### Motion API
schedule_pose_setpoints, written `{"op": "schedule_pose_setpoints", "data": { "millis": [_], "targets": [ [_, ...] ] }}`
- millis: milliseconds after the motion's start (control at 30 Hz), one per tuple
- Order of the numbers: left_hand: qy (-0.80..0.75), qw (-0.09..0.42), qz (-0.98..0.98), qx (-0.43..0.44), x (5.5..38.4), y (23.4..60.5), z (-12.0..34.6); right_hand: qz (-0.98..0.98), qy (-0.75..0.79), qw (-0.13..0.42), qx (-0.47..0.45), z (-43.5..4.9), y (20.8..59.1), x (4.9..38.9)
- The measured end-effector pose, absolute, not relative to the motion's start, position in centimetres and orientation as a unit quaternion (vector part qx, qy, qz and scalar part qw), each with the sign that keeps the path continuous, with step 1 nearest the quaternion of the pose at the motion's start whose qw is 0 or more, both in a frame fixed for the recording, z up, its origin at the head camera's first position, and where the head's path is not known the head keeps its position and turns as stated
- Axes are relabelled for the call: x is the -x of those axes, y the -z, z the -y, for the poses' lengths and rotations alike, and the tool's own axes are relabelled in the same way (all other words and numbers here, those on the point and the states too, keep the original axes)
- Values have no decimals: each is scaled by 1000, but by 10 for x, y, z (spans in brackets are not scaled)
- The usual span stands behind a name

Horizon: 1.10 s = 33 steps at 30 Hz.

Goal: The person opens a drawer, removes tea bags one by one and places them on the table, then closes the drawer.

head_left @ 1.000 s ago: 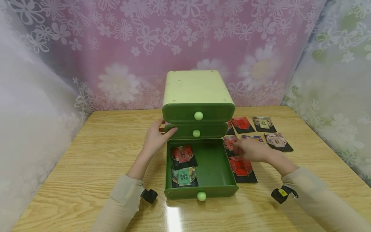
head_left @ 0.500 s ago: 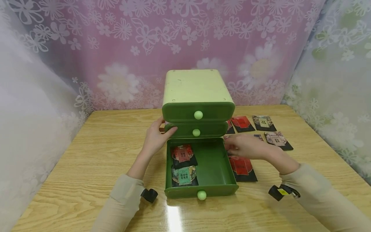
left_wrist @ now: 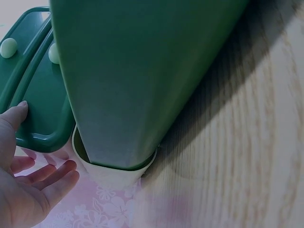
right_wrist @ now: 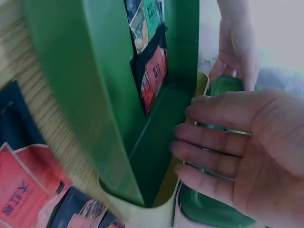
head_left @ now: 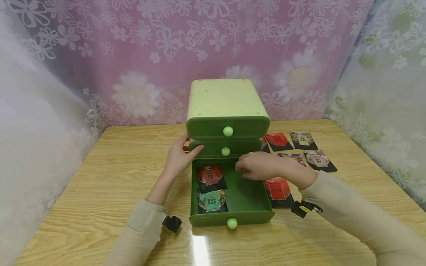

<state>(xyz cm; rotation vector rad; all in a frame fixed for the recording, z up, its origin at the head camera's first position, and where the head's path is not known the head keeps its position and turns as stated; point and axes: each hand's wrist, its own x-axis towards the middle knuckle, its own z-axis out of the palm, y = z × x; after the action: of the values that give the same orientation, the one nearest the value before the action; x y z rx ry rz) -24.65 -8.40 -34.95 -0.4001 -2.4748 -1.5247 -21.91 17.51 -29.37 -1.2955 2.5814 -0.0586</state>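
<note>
A cream cabinet (head_left: 226, 98) with green drawer fronts has its bottom drawer (head_left: 247, 201) pulled out. Inside that drawer's left half lie a red-labelled tea packet (head_left: 211, 178) and a green-labelled tea packet (head_left: 212, 201). My right hand (head_left: 259, 165) hovers over the drawer's back right part; the right wrist view shows its fingers extended, with nothing in them. At the cabinet's left side, my left hand (head_left: 178, 159) rests its thumb on the edge of the middle drawer's front (head_left: 209, 149). Its other fingers extend beside the cabinet, loosely bent.
Right of the cabinet, several tea packets lie on the wooden table, among them a red one (head_left: 279, 192) beside the drawer, a pink one (head_left: 319, 161) and a yellow-labelled one (head_left: 303, 140). My right forearm passes over part of this group. A floral curtain (head_left: 149, 66) hangs behind.
My right hand has moved left from the packets beside the drawer to above the drawer's inside. The left hand has stayed where it was.
</note>
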Motion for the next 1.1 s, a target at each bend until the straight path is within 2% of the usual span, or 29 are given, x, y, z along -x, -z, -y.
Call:
{"op": "schedule_pose_setpoints", "data": {
  "millis": [133,767,1100],
  "targets": [
    [518,97,840,127,245,349,84,-883,-18,152,443,-162,294,220],
    [527,102,831,144,247,351,85,-869,-100,194,445,-118,314,236],
    [522,99,835,142,247,351,86,-855,-151,169,466,-101,327,239]
  ]
}}
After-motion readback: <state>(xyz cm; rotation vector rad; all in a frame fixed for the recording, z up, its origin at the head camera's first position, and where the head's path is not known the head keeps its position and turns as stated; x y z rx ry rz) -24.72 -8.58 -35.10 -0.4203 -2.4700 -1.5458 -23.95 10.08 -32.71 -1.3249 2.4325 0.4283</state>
